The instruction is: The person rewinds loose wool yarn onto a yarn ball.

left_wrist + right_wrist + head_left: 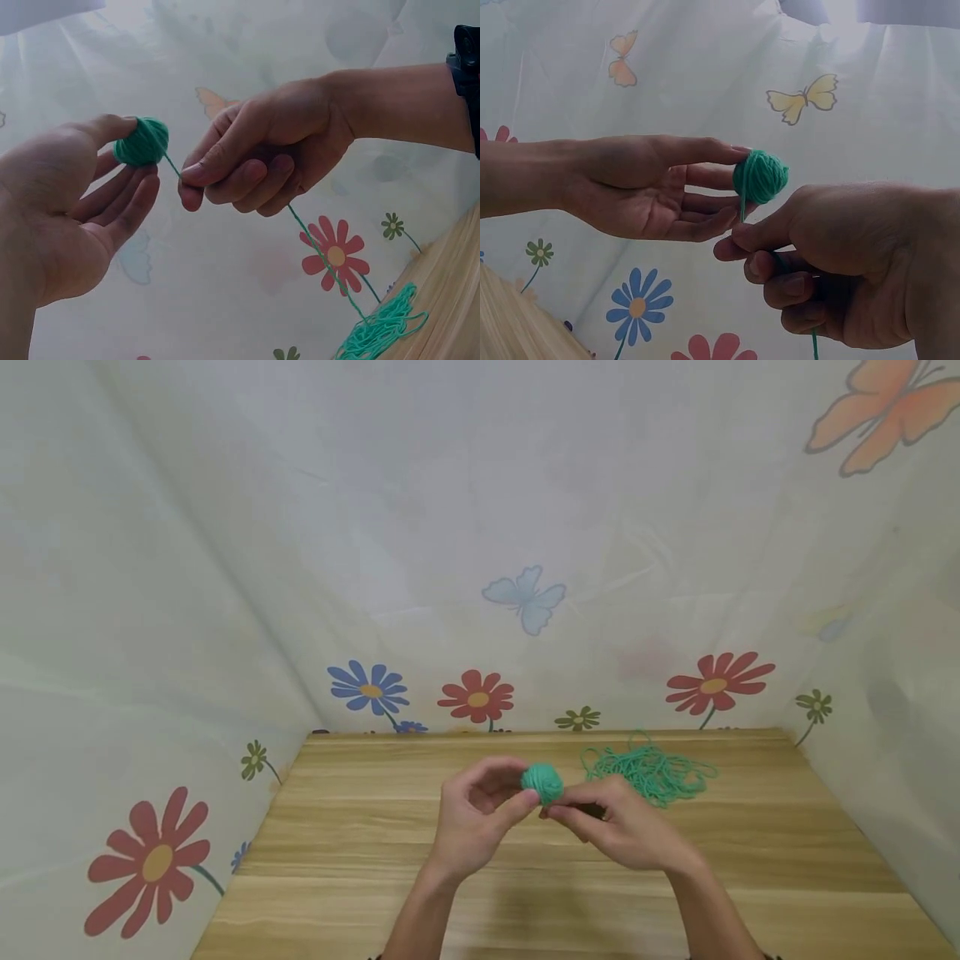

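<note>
A small ball of green yarn (pixel 543 783) is held between the thumb and fingertips of my left hand (pixel 474 818), above the wooden table. Close beside it on the right, my right hand (pixel 626 827) pinches the yarn strand (pixel 172 165) between thumb and forefinger. In the left wrist view that strand runs taut from the ball (pixel 142 141) to the pinch, then leaves below the curled fingers and slants down to a loose heap of green yarn (pixel 381 326). The right wrist view shows the wound ball (pixel 760 178) at the left fingertips, with the strand dropping from it.
The loose yarn heap (pixel 651 772) lies on the wooden table (pixel 360 827) toward the back right, partly behind the right hand. Pale cloth walls (pixel 420 527) printed with flowers and butterflies enclose the table at the back and both sides.
</note>
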`<state>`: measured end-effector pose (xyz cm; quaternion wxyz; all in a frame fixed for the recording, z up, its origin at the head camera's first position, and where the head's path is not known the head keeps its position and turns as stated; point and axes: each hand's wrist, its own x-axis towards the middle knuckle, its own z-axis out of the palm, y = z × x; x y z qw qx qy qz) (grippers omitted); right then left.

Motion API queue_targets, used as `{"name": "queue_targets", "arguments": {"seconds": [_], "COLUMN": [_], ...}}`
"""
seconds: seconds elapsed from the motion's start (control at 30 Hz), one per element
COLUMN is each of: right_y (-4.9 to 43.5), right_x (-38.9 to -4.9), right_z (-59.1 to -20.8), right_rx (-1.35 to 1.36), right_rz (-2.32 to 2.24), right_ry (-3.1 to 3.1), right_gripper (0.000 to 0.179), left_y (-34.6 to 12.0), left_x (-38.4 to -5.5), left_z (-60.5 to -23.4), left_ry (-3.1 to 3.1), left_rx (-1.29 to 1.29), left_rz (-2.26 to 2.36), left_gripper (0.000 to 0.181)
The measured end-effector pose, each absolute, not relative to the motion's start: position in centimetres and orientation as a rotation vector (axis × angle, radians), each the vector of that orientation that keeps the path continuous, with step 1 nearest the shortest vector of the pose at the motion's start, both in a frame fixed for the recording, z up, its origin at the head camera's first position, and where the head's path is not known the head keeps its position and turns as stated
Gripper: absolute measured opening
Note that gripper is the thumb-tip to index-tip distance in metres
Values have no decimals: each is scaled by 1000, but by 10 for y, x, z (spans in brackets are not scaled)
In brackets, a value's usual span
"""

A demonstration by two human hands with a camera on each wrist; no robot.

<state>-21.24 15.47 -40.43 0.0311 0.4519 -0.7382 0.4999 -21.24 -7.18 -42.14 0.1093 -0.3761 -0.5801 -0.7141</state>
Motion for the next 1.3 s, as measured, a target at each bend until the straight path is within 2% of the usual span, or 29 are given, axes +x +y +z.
{"name": "queue_targets", "arguments": {"seconds": [0.3,0.53,0.73,0.93,1.3], "right_y": [161,165,165,166,163], "right_x": [-209,-208,-206,-202,-202], "right_z": [-403,-403,-403,-403,-406], "right_rx": [1047,961,986,1003,1261], "right_rz": [1581,1649,1670,1682,1594], "right_ry": [-2429,-2304,-2173,-2047,-2019], "right_gripper": [18,13,18,25,38], "left_y": [-71,-69,-67,-66,-63], "left_x": [-204,-203,-204,-208,-198], "left_z": [-419,-422,-425,-429,-416], "left_ry": [-1835,-1944,-2050,-2111,-2024], "left_rx": [-1289,-1311,-1307,-1172,-901], "left_rz": [-2059,-1888,-1730,-1589,-1579], "left_gripper": [27,26,25,22,22]}}
